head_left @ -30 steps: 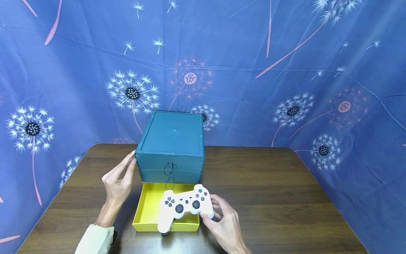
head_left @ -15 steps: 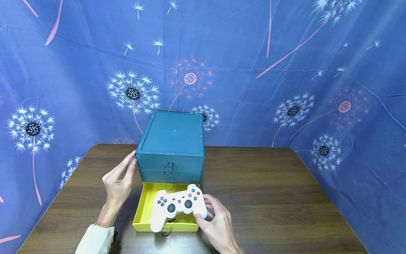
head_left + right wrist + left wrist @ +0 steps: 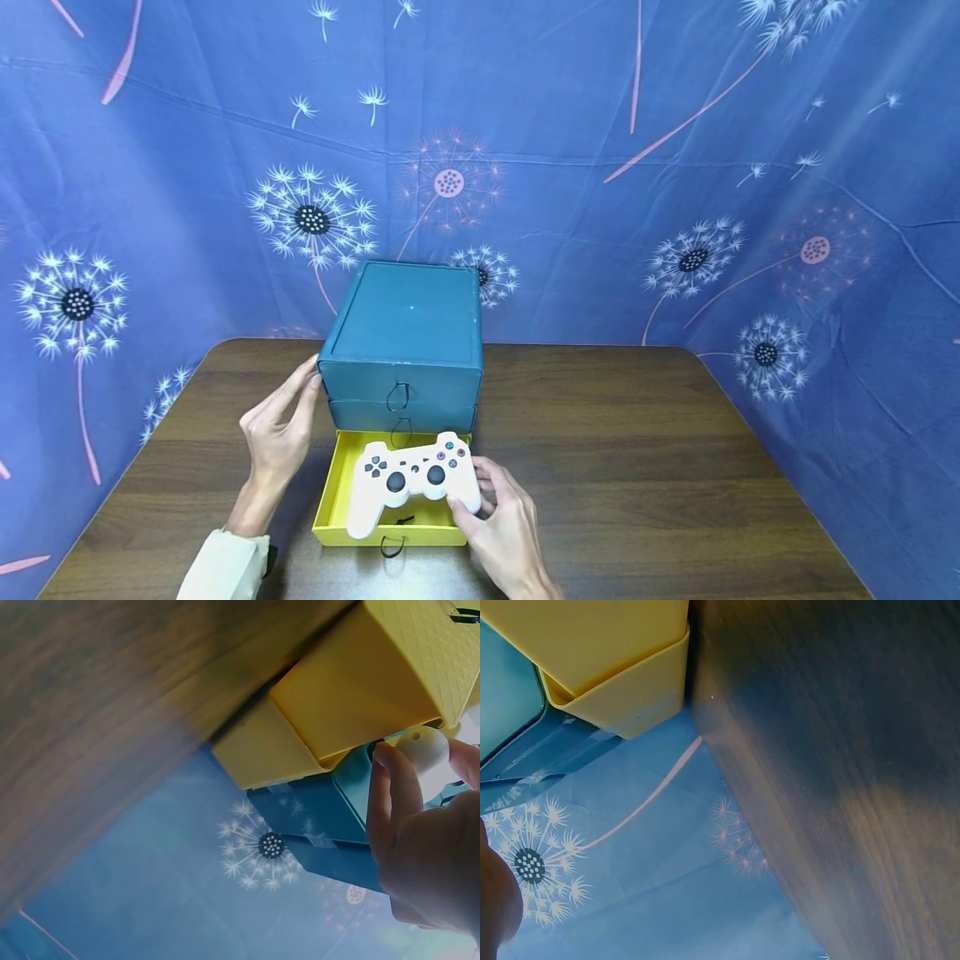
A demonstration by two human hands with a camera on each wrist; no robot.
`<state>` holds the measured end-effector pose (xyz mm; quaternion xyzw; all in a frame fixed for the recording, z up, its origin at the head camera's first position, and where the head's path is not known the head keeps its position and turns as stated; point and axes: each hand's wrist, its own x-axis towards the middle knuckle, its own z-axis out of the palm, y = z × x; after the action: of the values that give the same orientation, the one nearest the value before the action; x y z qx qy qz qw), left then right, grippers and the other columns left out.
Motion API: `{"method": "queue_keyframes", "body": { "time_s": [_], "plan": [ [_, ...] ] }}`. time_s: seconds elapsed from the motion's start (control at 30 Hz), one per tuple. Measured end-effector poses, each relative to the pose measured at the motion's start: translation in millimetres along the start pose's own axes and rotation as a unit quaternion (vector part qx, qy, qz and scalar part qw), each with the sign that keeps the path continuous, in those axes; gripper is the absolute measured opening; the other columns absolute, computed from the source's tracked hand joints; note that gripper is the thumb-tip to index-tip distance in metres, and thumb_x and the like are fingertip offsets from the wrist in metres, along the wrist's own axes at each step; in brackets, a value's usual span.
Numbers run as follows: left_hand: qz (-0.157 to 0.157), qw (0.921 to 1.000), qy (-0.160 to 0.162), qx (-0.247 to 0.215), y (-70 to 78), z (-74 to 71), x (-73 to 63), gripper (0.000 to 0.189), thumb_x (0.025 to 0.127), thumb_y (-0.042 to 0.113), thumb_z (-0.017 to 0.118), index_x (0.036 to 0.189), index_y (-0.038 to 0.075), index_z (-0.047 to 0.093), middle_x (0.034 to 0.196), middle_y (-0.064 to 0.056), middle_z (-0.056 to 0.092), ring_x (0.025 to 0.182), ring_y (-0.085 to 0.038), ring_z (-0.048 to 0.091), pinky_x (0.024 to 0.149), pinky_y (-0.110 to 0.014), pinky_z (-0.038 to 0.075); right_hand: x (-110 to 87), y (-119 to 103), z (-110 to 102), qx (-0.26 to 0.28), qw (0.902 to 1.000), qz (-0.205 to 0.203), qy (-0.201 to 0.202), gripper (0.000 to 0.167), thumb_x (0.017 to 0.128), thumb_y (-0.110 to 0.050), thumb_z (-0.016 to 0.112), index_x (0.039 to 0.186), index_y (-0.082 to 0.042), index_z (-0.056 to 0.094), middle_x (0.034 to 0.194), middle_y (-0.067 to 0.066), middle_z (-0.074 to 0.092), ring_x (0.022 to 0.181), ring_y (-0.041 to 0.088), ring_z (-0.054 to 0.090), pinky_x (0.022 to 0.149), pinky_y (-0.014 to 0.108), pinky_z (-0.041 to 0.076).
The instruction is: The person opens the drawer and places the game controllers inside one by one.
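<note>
A white game controller (image 3: 366,505) with two black thumbsticks hangs tilted over the pulled-out yellow drawer (image 3: 431,537). My right hand (image 3: 506,521) grips its right handle between thumb and fingers. In the right wrist view the handle's rounded end (image 3: 429,750) shows between the fingertips. The teal drawer box (image 3: 411,321) stands over the yellow drawer unit. My left hand (image 3: 276,429) rests its fairly straight fingers on the box's front left corner and side. Only a blurred piece of that hand (image 3: 496,904) shows in the left wrist view.
Two teal drawer fronts carry black loop pulls (image 3: 398,397). Another loop pull (image 3: 392,547) hangs on the yellow drawer's front. The brown wooden table (image 3: 637,467) extends to both sides. Behind it hangs a blue dandelion-print cloth (image 3: 562,233).
My right hand has carried the controller left across the yellow drawer and slightly up, and the drawer's loop pull is now uncovered. My left hand stays at the box corner.
</note>
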<state>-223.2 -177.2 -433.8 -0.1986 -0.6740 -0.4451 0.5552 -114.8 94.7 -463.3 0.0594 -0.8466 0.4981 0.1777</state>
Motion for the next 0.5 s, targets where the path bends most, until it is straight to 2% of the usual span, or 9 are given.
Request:
{"method": "queue_keyframes", "body": {
  "time_s": [0.5],
  "plan": [
    [-0.002, 1.0, -0.001, 0.003, -2.0, -0.9, -1.5, 0.026, 0.088, -0.012, 0.073, 0.114, -0.01, 0.074, 0.107, -0.026, 0.074, 0.111, 0.001, 0.066, 0.094, -0.015, 0.051, 0.6, -4.4, 6.7, -0.003, 0.9998, -0.005, 0.016, 0.05, 0.073, 0.0, 0.087, 0.12, -0.004, 0.07, 0.108, 0.007, 0.072, 0.093, 0.023, 0.071, 0.075, 0.023, 0.061]
  ]
}}
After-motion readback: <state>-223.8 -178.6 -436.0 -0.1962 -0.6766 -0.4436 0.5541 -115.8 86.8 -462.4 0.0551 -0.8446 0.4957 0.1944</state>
